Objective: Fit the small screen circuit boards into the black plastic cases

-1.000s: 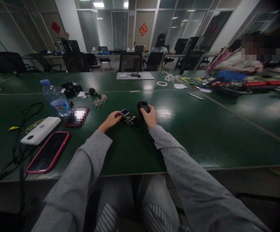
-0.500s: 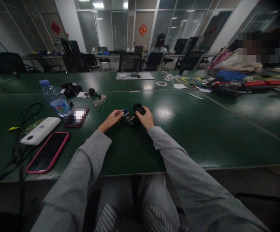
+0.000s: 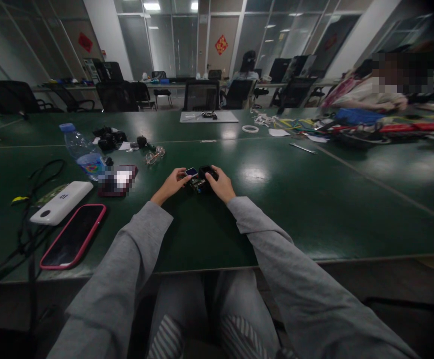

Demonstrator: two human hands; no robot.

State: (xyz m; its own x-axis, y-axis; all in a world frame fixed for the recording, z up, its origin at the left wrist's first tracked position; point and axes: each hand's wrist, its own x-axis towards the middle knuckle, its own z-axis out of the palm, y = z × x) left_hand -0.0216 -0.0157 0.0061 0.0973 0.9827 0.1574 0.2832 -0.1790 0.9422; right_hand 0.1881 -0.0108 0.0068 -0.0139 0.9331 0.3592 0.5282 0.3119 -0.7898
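My left hand [image 3: 173,183] is closed on a small display module [image 3: 191,172] with a pale rim and a dark bluish screen, thumb on its near edge. In my right hand [image 3: 221,184] is a black box-shaped housing [image 3: 205,171], gripped between thumb and fingers, its dark hollow tilted up. Between the two hands a green circuit board [image 3: 197,185] with small parts shows, close against both the display and the housing. Whether the board is joined to either one I cannot tell.
Left on the green table [image 3: 295,209] lie a red-rimmed phone [image 3: 74,236], a white power bank [image 3: 62,203], another phone [image 3: 116,182], a water bottle [image 3: 86,154], black cables and glasses [image 3: 154,155]. Tweezers [image 3: 303,148] and a white ring [image 3: 250,129] lie farther right; a person [image 3: 366,97] sits beyond.
My right hand has shifted slightly left with the black housing, bringing it nearer the display module. The left hand stays almost in place, the display now tilted more into view.
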